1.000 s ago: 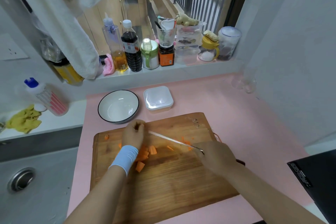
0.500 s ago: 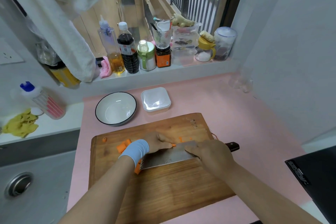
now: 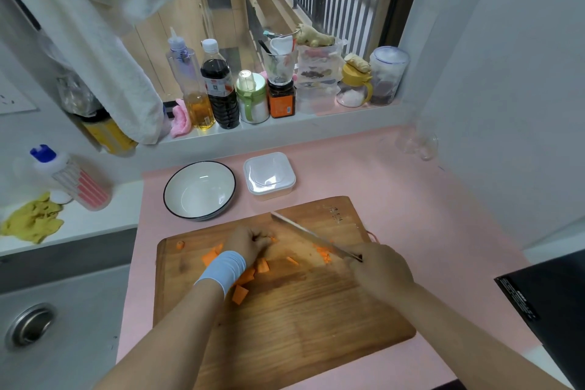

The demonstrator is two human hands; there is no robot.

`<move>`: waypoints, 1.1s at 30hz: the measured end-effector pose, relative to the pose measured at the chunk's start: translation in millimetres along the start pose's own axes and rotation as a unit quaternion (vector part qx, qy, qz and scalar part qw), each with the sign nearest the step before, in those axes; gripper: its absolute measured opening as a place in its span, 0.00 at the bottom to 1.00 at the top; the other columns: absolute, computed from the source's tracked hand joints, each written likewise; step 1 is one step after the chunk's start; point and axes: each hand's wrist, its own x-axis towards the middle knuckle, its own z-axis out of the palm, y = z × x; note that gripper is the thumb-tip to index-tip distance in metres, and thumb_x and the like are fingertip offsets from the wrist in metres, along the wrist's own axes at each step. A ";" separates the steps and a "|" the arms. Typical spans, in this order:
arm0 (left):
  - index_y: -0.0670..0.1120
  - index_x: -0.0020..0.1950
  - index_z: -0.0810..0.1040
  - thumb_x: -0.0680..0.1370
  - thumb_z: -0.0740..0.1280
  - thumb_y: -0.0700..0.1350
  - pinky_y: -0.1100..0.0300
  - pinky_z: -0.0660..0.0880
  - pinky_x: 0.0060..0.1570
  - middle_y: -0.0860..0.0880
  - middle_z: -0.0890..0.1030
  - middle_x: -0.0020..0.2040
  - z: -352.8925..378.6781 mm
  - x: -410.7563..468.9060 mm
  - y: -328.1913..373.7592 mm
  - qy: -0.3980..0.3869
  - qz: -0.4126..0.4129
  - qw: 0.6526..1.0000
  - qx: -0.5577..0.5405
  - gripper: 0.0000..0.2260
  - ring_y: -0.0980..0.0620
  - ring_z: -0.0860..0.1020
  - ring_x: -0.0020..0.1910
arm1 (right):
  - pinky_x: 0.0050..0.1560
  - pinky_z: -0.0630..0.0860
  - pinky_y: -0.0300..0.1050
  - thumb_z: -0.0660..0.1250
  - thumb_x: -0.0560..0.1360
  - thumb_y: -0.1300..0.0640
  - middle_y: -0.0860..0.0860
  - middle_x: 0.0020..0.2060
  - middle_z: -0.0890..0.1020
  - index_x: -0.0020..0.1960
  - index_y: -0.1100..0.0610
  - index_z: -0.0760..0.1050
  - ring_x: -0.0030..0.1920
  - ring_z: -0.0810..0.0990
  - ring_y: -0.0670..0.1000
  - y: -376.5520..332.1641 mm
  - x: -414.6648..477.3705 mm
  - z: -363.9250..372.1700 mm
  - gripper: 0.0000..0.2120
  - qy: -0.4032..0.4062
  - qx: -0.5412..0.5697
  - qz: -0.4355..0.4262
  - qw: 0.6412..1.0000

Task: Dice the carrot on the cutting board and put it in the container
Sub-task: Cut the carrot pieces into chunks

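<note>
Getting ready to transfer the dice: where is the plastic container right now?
Head view: the square white container sits on the pink counter just beyond the far edge of the cutting board, immediately right of the black-rimmed bowl.

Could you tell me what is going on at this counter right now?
A person is dicing carrot on a wooden cutting board. The right hand grips a knife, whose blade points away across the board's far half. The left hand is curled beside the blade; whether it pins a piece is hidden. Cut carrot pieces lie scattered on the board. No carrot shows in the white bowl or the square container behind the board.
</note>
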 end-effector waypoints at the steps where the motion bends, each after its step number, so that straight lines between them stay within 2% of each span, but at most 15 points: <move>1: 0.53 0.46 0.84 0.77 0.70 0.41 0.69 0.73 0.31 0.58 0.82 0.37 5.4 -2.2 3.1 -0.020 0.005 1.000 0.003 0.07 0.54 0.79 0.32 | 0.40 0.75 0.41 0.60 0.82 0.49 0.39 0.38 0.80 0.62 0.42 0.80 0.40 0.78 0.43 -3.1 2.0 1.7 0.13 0.004 0.019 0.018 1.000; 2: 0.53 0.47 0.85 0.77 0.70 0.42 0.64 0.77 0.34 0.58 0.83 0.39 11.5 -3.4 5.8 -0.040 0.017 0.999 0.018 0.06 0.54 0.79 0.33 | 0.42 0.78 0.43 0.60 0.82 0.49 0.41 0.38 0.80 0.60 0.43 0.81 0.40 0.78 0.44 -6.2 4.0 2.4 0.13 0.011 0.035 0.036 0.999; 3: 0.53 0.49 0.85 0.77 0.70 0.43 0.62 0.79 0.41 0.57 0.84 0.44 18.0 -3.9 8.3 -0.056 0.044 0.996 0.048 0.06 0.55 0.80 0.38 | 0.44 0.79 0.45 0.60 0.82 0.49 0.42 0.38 0.80 0.58 0.45 0.82 0.41 0.79 0.46 -9.0 5.7 4.0 0.12 0.017 0.047 0.050 0.998; 5: 0.53 0.52 0.85 0.77 0.69 0.45 0.60 0.73 0.59 0.56 0.83 0.52 30.2 -3.4 10.1 -0.078 0.105 0.983 0.125 0.07 0.56 0.79 0.52 | 0.46 0.79 0.45 0.60 0.82 0.49 0.43 0.37 0.80 0.53 0.47 0.82 0.43 0.79 0.48 -14.2 7.3 7.6 0.12 0.020 0.055 0.070 0.996; 6: 0.53 0.53 0.85 0.77 0.69 0.46 0.60 0.70 0.63 0.55 0.82 0.53 34.9 -3.1 10.2 -0.081 0.129 0.977 0.151 0.07 0.56 0.77 0.55 | 0.47 0.78 0.45 0.60 0.81 0.48 0.43 0.36 0.80 0.50 0.47 0.82 0.45 0.79 0.50 -15.8 7.5 9.5 0.12 0.021 0.054 0.074 0.996; 8: 0.53 0.54 0.84 0.77 0.70 0.47 0.61 0.68 0.62 0.54 0.80 0.54 41.8 -2.8 8.1 -0.068 0.169 0.966 0.186 0.07 0.54 0.73 0.58 | 0.46 0.78 0.47 0.59 0.80 0.46 0.44 0.34 0.79 0.47 0.47 0.81 0.46 0.80 0.51 -15.6 7.9 13.0 0.13 0.021 0.061 0.075 0.995; 12: 0.52 0.59 0.83 0.78 0.69 0.50 0.58 0.69 0.61 0.55 0.75 0.52 46.8 -5.1 -0.9 -0.036 0.202 0.958 0.198 0.11 0.54 0.69 0.59 | 0.39 0.76 0.45 0.60 0.81 0.48 0.46 0.34 0.81 0.47 0.48 0.81 0.38 0.80 0.49 -16.6 5.0 15.4 0.12 0.003 0.075 0.081 0.994; 14: 0.52 0.64 0.79 0.78 0.68 0.52 0.61 0.68 0.62 0.56 0.74 0.53 47.1 -8.1 -3.7 -0.033 0.210 0.955 0.208 0.16 0.55 0.68 0.59 | 0.36 0.74 0.44 0.61 0.81 0.47 0.46 0.34 0.80 0.48 0.47 0.81 0.37 0.79 0.47 -16.6 3.4 18.7 0.11 0.009 0.077 0.088 0.993; 17: 0.51 0.67 0.77 0.76 0.70 0.52 0.68 0.63 0.61 0.54 0.74 0.56 49.0 -11.1 -7.0 -0.028 0.232 0.946 0.224 0.20 0.55 0.67 0.60 | 0.33 0.69 0.43 0.62 0.81 0.48 0.45 0.31 0.76 0.41 0.46 0.77 0.36 0.78 0.49 -17.8 2.8 23.0 0.12 0.008 0.083 0.095 0.992; 19: 0.50 0.65 0.79 0.77 0.69 0.50 0.65 0.65 0.62 0.53 0.75 0.55 50.0 -12.3 -8.3 -0.012 0.229 0.947 0.223 0.16 0.53 0.69 0.59 | 0.31 0.67 0.43 0.61 0.81 0.48 0.45 0.31 0.76 0.38 0.48 0.74 0.36 0.78 0.50 -19.2 3.4 26.2 0.13 0.000 0.082 0.099 0.992; 22: 0.50 0.63 0.81 0.79 0.67 0.49 0.60 0.68 0.61 0.51 0.76 0.53 53.9 -16.2 -8.3 0.012 0.213 0.951 0.222 0.14 0.51 0.70 0.57 | 0.33 0.69 0.43 0.59 0.82 0.46 0.46 0.36 0.80 0.44 0.48 0.77 0.38 0.79 0.49 -23.0 2.7 31.4 0.13 -0.012 0.076 0.111 0.991; 28: 0.51 0.67 0.76 0.78 0.68 0.50 0.63 0.67 0.61 0.52 0.78 0.53 59.7 -25.1 -10.2 0.041 0.169 0.966 0.190 0.18 0.53 0.70 0.57 | 0.41 0.75 0.45 0.55 0.84 0.45 0.47 0.39 0.81 0.47 0.50 0.79 0.42 0.80 0.50 -33.9 -3.3 38.5 0.18 -0.030 0.094 0.121 0.988; 33: 0.51 0.68 0.75 0.75 0.71 0.43 0.70 0.66 0.59 0.55 0.77 0.51 60.7 -33.1 -6.5 0.044 0.140 0.984 0.099 0.21 0.57 0.74 0.55 | 0.38 0.72 0.45 0.54 0.84 0.45 0.47 0.38 0.81 0.42 0.50 0.76 0.41 0.80 0.50 -37.2 -6.2 44.2 0.18 -0.028 0.099 0.122 0.987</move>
